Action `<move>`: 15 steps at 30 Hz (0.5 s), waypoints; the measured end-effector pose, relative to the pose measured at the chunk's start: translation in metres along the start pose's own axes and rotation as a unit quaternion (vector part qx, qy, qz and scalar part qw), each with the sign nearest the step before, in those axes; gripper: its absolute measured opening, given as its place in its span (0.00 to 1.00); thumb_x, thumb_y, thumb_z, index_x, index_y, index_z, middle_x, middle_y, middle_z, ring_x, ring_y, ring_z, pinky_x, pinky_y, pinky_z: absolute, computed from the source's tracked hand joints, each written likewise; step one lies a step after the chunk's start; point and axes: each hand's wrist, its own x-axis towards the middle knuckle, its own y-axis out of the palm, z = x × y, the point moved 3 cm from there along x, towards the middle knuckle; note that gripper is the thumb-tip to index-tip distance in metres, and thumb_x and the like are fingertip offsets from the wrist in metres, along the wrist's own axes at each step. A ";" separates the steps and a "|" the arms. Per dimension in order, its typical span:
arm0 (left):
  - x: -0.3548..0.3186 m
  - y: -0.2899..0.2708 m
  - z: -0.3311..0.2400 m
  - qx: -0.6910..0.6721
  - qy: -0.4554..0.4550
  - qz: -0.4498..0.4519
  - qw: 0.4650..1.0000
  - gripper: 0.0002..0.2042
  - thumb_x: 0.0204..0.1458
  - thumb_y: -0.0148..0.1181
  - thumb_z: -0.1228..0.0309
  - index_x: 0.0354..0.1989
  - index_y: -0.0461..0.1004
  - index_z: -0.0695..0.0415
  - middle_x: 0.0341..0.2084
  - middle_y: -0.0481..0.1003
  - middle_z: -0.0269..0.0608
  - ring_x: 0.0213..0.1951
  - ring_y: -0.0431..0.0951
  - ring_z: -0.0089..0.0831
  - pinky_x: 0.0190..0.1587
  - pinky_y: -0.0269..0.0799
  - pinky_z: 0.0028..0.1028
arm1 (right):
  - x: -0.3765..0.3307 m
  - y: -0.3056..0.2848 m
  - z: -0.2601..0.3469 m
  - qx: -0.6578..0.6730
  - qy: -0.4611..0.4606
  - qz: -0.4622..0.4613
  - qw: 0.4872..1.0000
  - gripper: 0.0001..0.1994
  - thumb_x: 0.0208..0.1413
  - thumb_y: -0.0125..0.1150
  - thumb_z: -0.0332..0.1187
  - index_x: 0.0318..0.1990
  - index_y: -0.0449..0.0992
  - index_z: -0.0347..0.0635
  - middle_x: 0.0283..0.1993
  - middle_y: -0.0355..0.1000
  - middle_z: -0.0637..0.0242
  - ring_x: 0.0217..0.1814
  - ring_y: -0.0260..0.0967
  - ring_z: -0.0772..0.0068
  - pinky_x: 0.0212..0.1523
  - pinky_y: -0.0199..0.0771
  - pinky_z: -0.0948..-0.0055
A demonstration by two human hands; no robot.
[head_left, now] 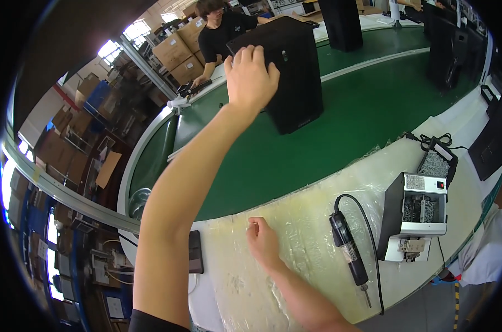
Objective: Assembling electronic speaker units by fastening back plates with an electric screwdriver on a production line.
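My left hand [252, 77] reaches far forward and lies on a tall black box-shaped cabinet [298, 72], its fingers spread against the near upper part. The cabinet looks like a speaker box and stands upright on the green conveyor belt [245, 166]. Close to me, my right hand [263, 240] hovers over the plastic-covered table [228, 288]. Its fingers are curled in, and their inner side is hidden, so whether something small is in them does not show. To its right lies a black electric screwdriver [349, 249] with a cable, its bit toward me.
A screw feeder [414, 216] stands at the right, with a black tray of screws [436, 163] behind it. A phone [195, 252] lies by my left forearm. Another black cabinet [341, 25] stands farther along. Across the belt is a co-worker [223, 33] near stacked cartons [176, 52].
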 end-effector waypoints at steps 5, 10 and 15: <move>0.004 -0.045 -0.059 -0.089 0.089 -0.004 0.992 0.10 0.46 0.58 0.67 0.31 0.73 0.61 0.28 0.70 0.47 0.38 0.71 0.46 0.48 0.63 0.43 | 0.001 0.002 -0.002 0.006 -0.002 0.000 1.000 0.08 0.58 0.52 0.31 0.41 0.74 0.40 0.23 0.72 0.59 0.24 0.70 0.62 0.26 0.68 0.65; 0.037 -0.016 -0.098 -0.019 0.033 0.007 0.999 0.19 0.52 0.53 0.59 0.36 0.74 0.67 0.35 0.76 0.57 0.42 0.76 0.47 0.50 0.68 0.42 | 0.002 0.005 -0.012 0.011 -0.027 0.022 0.999 0.08 0.60 0.50 0.31 0.43 0.72 0.38 0.25 0.73 0.62 0.23 0.70 0.70 0.25 0.69 0.69; 0.047 -0.041 -0.112 -0.071 -0.052 0.248 0.965 0.26 0.61 0.40 0.55 0.27 0.80 0.61 0.24 0.79 0.50 0.30 0.81 0.46 0.36 0.76 0.39 | 0.014 0.002 -0.031 0.080 -0.005 0.023 0.997 0.08 0.63 0.48 0.30 0.45 0.70 0.37 0.26 0.71 0.64 0.20 0.67 0.77 0.20 0.67 0.76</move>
